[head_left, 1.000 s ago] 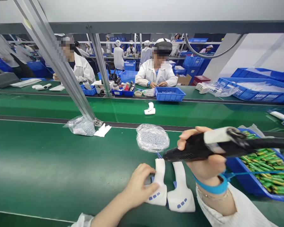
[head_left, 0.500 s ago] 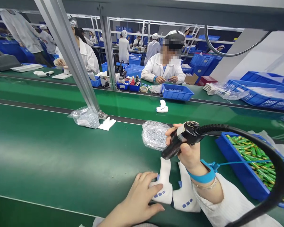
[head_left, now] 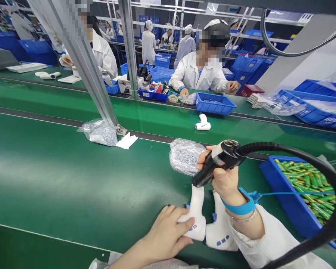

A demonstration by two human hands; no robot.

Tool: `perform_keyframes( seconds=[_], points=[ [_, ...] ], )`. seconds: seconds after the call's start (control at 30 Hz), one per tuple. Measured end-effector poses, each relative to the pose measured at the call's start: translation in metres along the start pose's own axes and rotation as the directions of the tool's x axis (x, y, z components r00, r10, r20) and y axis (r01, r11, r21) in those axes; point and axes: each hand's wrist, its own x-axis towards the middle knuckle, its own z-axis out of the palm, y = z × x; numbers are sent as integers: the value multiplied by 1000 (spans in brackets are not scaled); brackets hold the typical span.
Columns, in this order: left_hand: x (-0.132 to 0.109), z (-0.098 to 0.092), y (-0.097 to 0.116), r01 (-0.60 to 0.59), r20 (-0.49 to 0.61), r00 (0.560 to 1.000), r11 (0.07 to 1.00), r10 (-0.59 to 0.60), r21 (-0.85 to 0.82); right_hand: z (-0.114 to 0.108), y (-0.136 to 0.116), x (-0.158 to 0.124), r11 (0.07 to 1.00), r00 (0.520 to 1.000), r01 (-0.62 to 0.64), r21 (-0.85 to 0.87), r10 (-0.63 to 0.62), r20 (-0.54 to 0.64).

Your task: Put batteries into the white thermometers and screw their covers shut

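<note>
Two white handheld thermometer bodies lie side by side on the green mat. My left hand (head_left: 168, 231) rests on the left thermometer body (head_left: 195, 215), fingers curled over its lower end with the blue buttons. The right thermometer body (head_left: 220, 229) touches it. My right hand (head_left: 225, 179) grips a black electric screwdriver (head_left: 215, 162) tilted down, its tip just above the top of the left body. A thick black cable (head_left: 319, 194) loops from the tool's rear. A blue strap (head_left: 240, 207) circles my right wrist.
A clear bag of small screws (head_left: 184, 157) lies just behind the tool. A blue bin of green batteries (head_left: 296, 190) stands at the right. Another screw bag (head_left: 99, 132) and white paper (head_left: 126, 141) sit by a metal post (head_left: 81, 63). A white thermometer (head_left: 202, 123) rides the belt; co-workers sit opposite.
My right hand swung the screwdriver from lying sideways to pointing down at the left thermometer body. The view tilted and shifted. My left hand stayed on the body.
</note>
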Motion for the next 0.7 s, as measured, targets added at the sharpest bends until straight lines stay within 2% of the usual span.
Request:
perform_keyframes(
  seconds=[0.27,0.53,0.63,0.7],
  points=[
    [0,0,0,-23,-5,1000,998,23,57,2,3,5,999,1000,-27,30,27,-3],
    [1,-2,3,7,2,1000,997,-7,76,4,11,2,999,1000,-20,42,19,18],
    [1,-5,6,27,0,1000,996,-27,80,8,0,5,999,1000,19,32,-19,10],
    [3,-9,9,36,-1,999,995,-36,97,8,-18,9,997,998,63,34,-62,-14]
  ],
)
